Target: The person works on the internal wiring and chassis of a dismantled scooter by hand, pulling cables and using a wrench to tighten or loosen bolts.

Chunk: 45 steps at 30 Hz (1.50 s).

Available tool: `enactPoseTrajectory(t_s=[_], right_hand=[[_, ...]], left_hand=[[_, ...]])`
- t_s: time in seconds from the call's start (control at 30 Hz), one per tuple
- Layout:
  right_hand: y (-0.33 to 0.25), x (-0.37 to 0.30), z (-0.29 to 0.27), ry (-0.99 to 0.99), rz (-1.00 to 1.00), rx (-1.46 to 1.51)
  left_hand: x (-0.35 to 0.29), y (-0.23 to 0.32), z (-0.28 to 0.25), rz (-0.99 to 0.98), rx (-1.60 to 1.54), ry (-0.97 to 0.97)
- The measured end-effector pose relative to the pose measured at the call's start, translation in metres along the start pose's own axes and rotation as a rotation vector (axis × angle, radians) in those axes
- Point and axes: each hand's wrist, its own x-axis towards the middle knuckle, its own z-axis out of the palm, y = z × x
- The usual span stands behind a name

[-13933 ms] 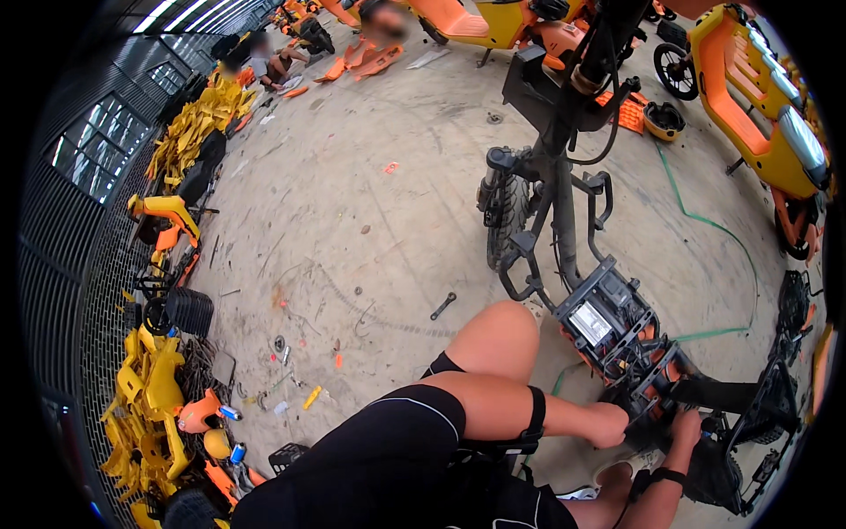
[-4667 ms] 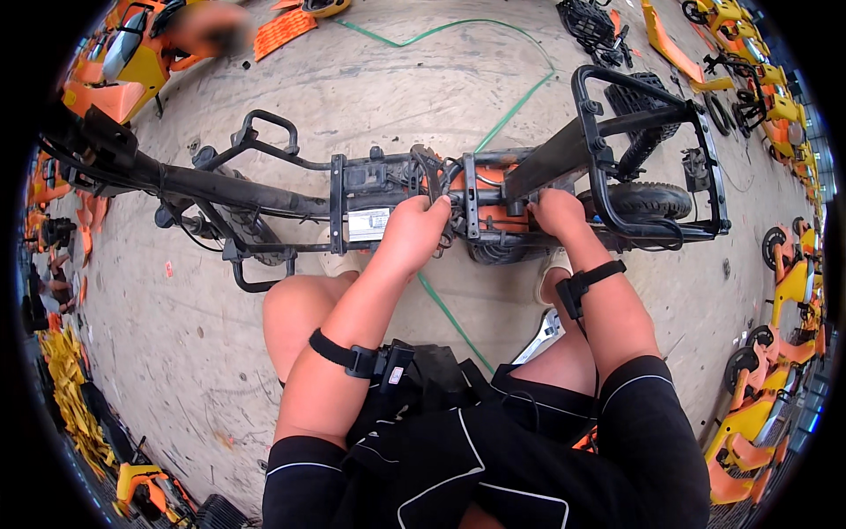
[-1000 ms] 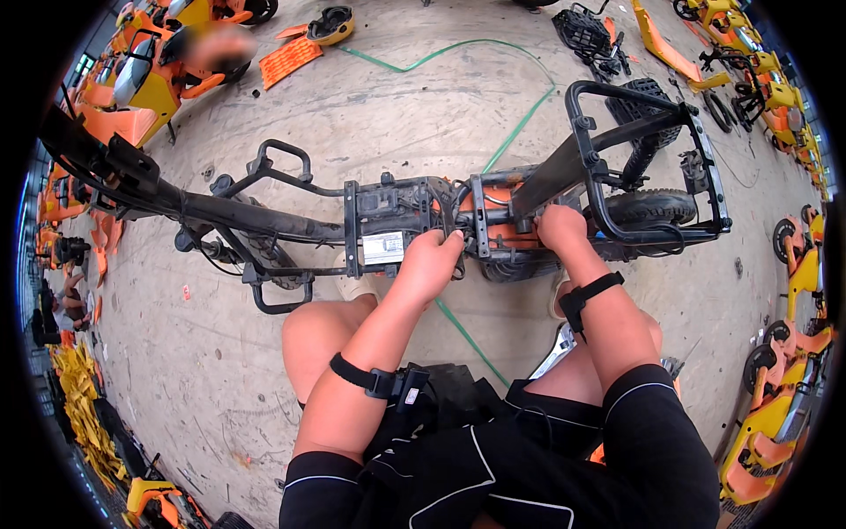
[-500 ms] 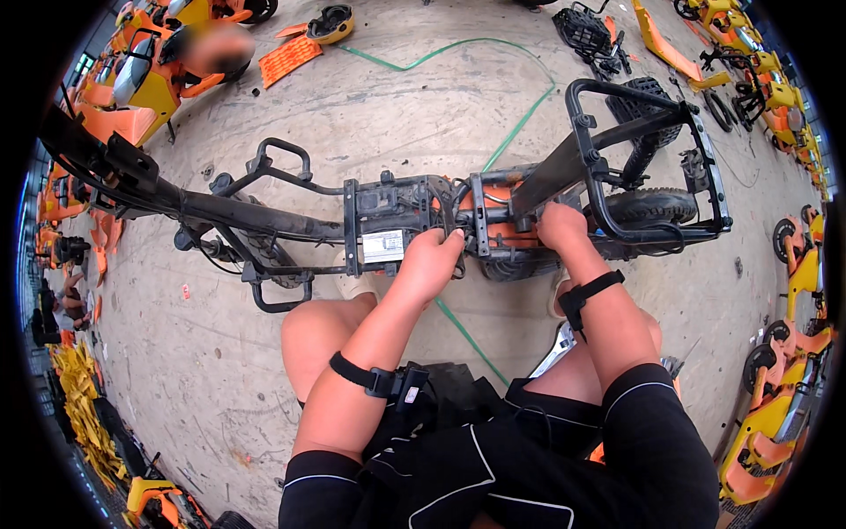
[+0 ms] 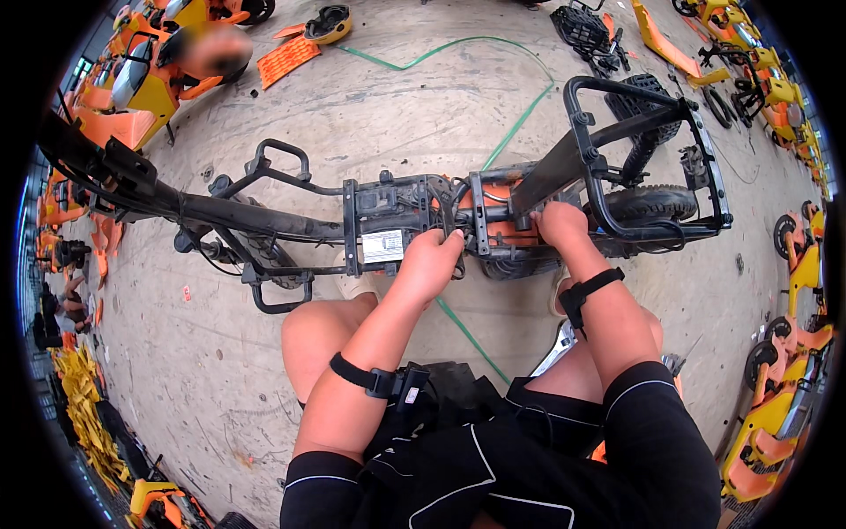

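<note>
A stripped black scooter frame (image 5: 269,218) stretches across in front of me, its front end to the left and its rear wheel (image 5: 648,204) to the right. My left hand (image 5: 432,262) is closed at the middle of the frame, thumb on top, beside a white-labelled box (image 5: 382,247) and dark cables. What its curled fingers hold is hidden. Over the orange panel (image 5: 511,236), my right hand (image 5: 561,226) is closed near the foot of the thick slanted tube (image 5: 560,166). Anything within its fingers cannot be made out.
A green hose (image 5: 518,126) runs along the concrete floor and under the frame. Orange-yellow scooters (image 5: 132,110) line both sides. A yellow helmet (image 5: 328,26), an orange grille panel (image 5: 289,62) and black crates (image 5: 582,31) lie beyond; yellow scraps (image 5: 84,410) are heaped at left.
My right hand has shifted very slightly by the slanted tube. My left hand and the scooter frame stay in place.
</note>
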Motion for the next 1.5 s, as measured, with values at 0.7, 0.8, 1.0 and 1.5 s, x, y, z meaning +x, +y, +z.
enactPoseTrajectory(t_s=[0.7,0.8,1.0,1.5], right_hand=[[0.004,0.004,-0.007,-0.078,-0.016,-0.044],[0.010,0.006,-0.001,-0.048,-0.088,-0.077],[0.002,-0.001,-0.007,-0.039,-0.034,-0.050],[0.002,-0.004,-0.007,-0.031,-0.002,-0.024]], left_hand=[[-0.005,0.008,0.002,-0.040,-0.006,-0.014],[-0.005,0.008,0.003,-0.051,-0.018,-0.022],[-0.004,0.010,0.002,-0.054,0.057,-0.056],[-0.011,0.016,0.003,-0.068,0.018,-0.057]])
